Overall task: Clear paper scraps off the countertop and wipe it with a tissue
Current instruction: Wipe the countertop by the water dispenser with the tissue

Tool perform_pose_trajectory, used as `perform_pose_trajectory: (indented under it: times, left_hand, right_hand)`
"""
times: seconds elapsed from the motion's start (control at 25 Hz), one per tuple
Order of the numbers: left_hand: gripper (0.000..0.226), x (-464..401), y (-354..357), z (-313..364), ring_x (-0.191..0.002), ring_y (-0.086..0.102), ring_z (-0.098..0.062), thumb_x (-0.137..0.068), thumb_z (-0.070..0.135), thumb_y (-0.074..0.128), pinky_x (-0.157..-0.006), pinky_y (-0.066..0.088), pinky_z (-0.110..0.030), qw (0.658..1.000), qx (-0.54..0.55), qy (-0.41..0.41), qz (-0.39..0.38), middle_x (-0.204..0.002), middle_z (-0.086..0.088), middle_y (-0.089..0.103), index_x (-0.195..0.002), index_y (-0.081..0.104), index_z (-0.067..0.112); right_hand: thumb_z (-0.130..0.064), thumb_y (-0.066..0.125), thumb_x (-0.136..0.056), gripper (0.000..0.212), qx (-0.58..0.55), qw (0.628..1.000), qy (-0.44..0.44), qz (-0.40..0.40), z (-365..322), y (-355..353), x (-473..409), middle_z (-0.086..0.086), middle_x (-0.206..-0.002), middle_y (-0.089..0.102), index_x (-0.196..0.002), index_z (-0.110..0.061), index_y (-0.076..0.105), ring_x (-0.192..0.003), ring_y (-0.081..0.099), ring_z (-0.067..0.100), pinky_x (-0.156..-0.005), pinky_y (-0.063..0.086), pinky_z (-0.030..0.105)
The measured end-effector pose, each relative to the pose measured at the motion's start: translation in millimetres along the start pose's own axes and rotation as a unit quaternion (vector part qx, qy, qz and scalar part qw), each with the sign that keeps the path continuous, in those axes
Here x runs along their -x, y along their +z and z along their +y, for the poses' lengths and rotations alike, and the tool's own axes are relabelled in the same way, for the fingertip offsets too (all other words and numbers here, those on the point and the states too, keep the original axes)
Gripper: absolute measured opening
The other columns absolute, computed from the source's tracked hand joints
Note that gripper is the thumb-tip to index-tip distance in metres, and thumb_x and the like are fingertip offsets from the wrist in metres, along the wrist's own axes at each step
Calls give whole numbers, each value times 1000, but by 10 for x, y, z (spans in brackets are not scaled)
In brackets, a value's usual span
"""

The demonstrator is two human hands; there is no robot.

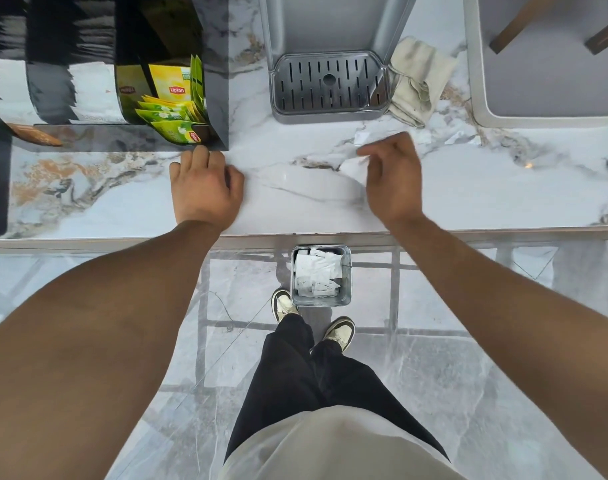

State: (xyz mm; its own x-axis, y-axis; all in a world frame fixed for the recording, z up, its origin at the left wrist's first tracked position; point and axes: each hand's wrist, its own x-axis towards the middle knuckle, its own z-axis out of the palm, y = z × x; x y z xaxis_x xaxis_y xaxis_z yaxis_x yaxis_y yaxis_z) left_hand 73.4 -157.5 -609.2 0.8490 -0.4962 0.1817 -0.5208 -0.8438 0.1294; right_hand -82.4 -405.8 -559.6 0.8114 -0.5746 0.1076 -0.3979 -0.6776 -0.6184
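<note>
My right hand [392,178] hovers over the marble countertop [295,206] with its fingers pinched on white paper scraps [352,168]. More white scraps [362,137] lie just beyond it, and others [463,137] lie to the right near the sink. My left hand [205,188] rests knuckles-up on the counter beside the black tea organizer, fingers curled; whether it holds anything is hidden. On the floor below the counter edge stands a small metal bin [344,296] with several white scraps in it.
A black organizer with yellow-green Lipton tea bags [171,109] stands at the back left. A grey dispenser with a slotted drip tray [330,84] sits at the back centre, a crumpled beige cloth [416,81] beside it. A sink [479,109] occupies the back right.
</note>
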Motion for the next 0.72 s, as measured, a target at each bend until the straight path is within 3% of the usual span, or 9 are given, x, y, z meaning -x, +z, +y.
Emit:
perform_pose_trajectory:
  times: [0.16,0.36,0.44,0.6,0.72]
  left_hand:
    - [25,-10,9,-6,-83,46,-36,-92,27,45,-74,35,-45,1000,-5,0,1,-87,-17,51,-81,53,6]
    - [25,4,-3,8,-82,46,-36,-92,26,45,-73,35,-45,1000,-6,4,0,-86,-17,51,-81,53,5]
    - [24,-7,-16,8,-82,47,-37,-91,25,45,-73,36,-45,1000,-7,1,-3,-86,-18,52,-82,54,4]
    - [24,-9,-43,23,-82,48,-37,-90,24,45,-72,36,-45,1000,-8,4,-7,-86,-18,52,-82,55,4]
    - [24,-13,-23,14,-82,47,-37,-90,25,44,-72,36,-45,1000,-5,5,-6,-85,-17,51,-81,54,5]
  right_hand:
    - [1,46,-87,33,49,997,67,5,192,49,11,16,-106,57,-104,-11,72,-97,59,32,-87,46,29]
    - [7,51,-86,30,-13,996,-50,-66,-77,222,840,13,-98,57,-105,-7,71,-93,58,30,-83,49,35]
    - [11,50,-86,32,-49,993,-56,-94,-198,267,973,12,-95,57,-102,-5,72,-91,58,28,-82,50,35]
    - [8,49,-86,31,-64,998,6,-14,-366,396,336,13,-99,55,-100,-6,73,-90,60,24,-88,49,30]
    - [9,45,-87,36,-52,995,81,27,-351,502,-235,16,-110,55,-106,-6,71,-102,57,29,-97,43,26]
